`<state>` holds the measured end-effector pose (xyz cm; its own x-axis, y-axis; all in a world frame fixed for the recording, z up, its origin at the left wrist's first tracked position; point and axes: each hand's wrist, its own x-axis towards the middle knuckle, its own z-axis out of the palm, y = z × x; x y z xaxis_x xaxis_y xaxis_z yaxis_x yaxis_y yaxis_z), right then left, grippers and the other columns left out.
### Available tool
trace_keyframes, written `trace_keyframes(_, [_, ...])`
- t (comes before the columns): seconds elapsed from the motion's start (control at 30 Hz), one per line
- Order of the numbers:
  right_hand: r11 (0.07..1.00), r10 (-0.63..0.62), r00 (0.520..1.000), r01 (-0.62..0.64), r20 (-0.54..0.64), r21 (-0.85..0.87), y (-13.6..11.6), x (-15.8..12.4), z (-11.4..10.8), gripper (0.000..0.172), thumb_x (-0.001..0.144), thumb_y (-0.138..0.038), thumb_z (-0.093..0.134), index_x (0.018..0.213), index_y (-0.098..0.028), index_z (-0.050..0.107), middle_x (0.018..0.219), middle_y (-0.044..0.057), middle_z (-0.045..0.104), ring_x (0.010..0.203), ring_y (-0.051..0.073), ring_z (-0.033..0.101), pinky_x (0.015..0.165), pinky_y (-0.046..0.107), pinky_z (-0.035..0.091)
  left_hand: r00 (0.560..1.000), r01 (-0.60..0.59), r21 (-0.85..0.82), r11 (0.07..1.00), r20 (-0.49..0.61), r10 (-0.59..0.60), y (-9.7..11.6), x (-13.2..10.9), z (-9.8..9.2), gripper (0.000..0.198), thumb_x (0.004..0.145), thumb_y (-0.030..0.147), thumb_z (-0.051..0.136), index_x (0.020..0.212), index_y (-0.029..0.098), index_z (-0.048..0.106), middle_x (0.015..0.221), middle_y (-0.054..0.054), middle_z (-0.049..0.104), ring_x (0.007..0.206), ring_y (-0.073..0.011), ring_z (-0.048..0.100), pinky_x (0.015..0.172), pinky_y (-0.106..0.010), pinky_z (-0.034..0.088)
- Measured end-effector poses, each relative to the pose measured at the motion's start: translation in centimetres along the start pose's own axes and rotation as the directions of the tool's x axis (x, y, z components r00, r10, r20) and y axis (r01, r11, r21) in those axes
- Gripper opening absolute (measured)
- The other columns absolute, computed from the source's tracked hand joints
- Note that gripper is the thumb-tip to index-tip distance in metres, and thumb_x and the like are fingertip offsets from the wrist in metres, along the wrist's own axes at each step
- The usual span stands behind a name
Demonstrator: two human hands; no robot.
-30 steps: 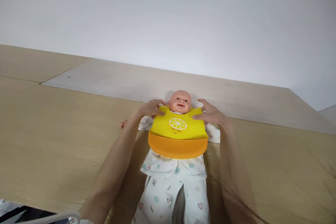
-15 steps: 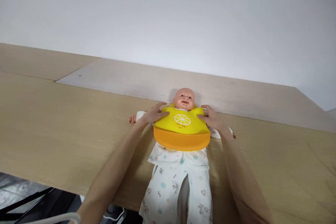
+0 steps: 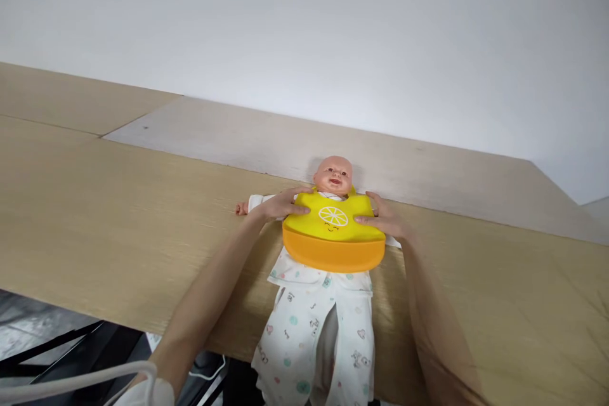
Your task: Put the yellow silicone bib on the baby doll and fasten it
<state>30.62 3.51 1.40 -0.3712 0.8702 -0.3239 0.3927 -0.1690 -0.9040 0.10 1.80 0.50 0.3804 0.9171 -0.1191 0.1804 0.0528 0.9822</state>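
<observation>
A baby doll (image 3: 333, 175) in white patterned pyjamas (image 3: 316, 323) lies on its back on a wooden table (image 3: 95, 203), legs hanging over the near edge. A yellow bib with an orange pocket (image 3: 333, 231) covers its chest. My left hand (image 3: 281, 204) rests on the bib's upper left corner at the doll's shoulder, fingers and thumb pinching the edge. My right hand (image 3: 385, 218) holds the bib's right side in the same way, thumb lying on the yellow front.
A paler board (image 3: 266, 139) lies along the back of the table against a white wall (image 3: 304, 32). Below the table's near edge at the lower left are dark frame bars (image 3: 57, 349) and a white cable (image 3: 71, 380).
My view has drifted so the doll sits slightly higher and further right. Both hands slid from the doll's neck down to the bib's sides; the right thumb now lies on the bib front.
</observation>
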Motion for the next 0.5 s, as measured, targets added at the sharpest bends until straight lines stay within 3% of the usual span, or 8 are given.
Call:
trace_keyframes(0.07, [1.000,0.011,1.000,-0.012,0.015,0.014,0.2,0.0,-0.1,0.098,0.061,-0.045,0.073,0.138,-0.026,0.016,0.101,0.007,0.062,0.074,0.016,0.062,0.054,0.024,0.051,0.999,0.030,-0.133,0.991,0.028,-0.026,-0.3,0.0,-0.3,0.066,0.057,0.034,0.076,0.120,0.023,0.056,0.127,-0.008,0.055,0.104,-0.0252,0.058,0.083,-0.034,0.049])
trace_keyframes(0.17, [0.999,-0.036,0.999,0.036,-0.023,-0.004,0.3,0.1,-0.1,0.089,0.066,-0.048,0.067,0.138,-0.031,0.018,0.072,-0.002,0.058,0.042,0.007,0.044,0.035,0.017,0.033,0.999,0.048,-0.332,0.942,0.031,-0.040,-0.7,0.1,-0.7,0.069,0.055,0.026,0.077,0.120,0.021,0.055,0.120,-0.011,0.060,0.094,-0.0241,0.063,0.080,-0.035,0.050])
trace_keyframes(0.23, [0.995,-0.095,0.995,0.096,-0.017,0.024,0.2,0.2,0.1,0.083,0.067,-0.047,0.066,0.136,-0.031,0.022,0.067,-0.004,0.056,0.041,0.005,0.040,0.035,0.016,0.028,0.998,0.061,-0.407,0.911,-0.005,-0.069,-0.9,0.0,-0.9,0.065,0.054,0.022,0.077,0.116,0.019,0.058,0.110,-0.011,0.065,0.086,-0.0228,0.065,0.077,-0.034,0.051])
trace_keyframes(0.33, [0.986,-0.158,0.987,0.158,-0.005,0.049,-0.2,0.3,0.7,0.075,0.064,-0.045,0.068,0.128,-0.026,0.036,0.076,-0.001,0.059,0.049,0.006,0.044,0.040,0.016,0.031,0.986,0.018,-0.451,0.892,-0.141,-0.091,-1.2,0.0,-0.8,0.055,0.055,0.024,0.076,0.108,0.018,0.061,0.096,-0.007,0.070,0.076,-0.0196,0.066,0.070,-0.032,0.052])
trace_keyframes(0.43, [0.974,-0.217,0.969,0.223,-0.117,0.042,-0.3,0.5,1.2,0.058,0.063,-0.046,0.067,0.112,-0.020,0.050,0.074,-0.002,0.057,0.054,0.006,0.045,0.047,0.018,0.035,0.950,-0.063,-0.439,0.896,-0.301,-0.080,-1.4,0.2,-0.3,0.052,0.057,0.031,0.075,0.106,0.018,0.061,0.088,-0.005,0.070,0.070,-0.0178,0.065,0.064,-0.029,0.052])
trace_keyframes(0.5, [0.968,-0.239,0.956,0.248,-0.171,0.033,-0.1,0.7,1.2,0.051,0.064,-0.047,0.065,0.105,-0.019,0.055,0.068,-0.003,0.053,0.055,0.007,0.045,0.050,0.019,0.036,0.938,-0.054,-0.402,0.914,-0.333,-0.091,-1.5,0.3,0.0,0.053,0.057,0.034,0.074,0.106,0.018,0.060,0.087,-0.005,0.069,0.069,-0.0174,0.064,0.061,-0.028,0.051])
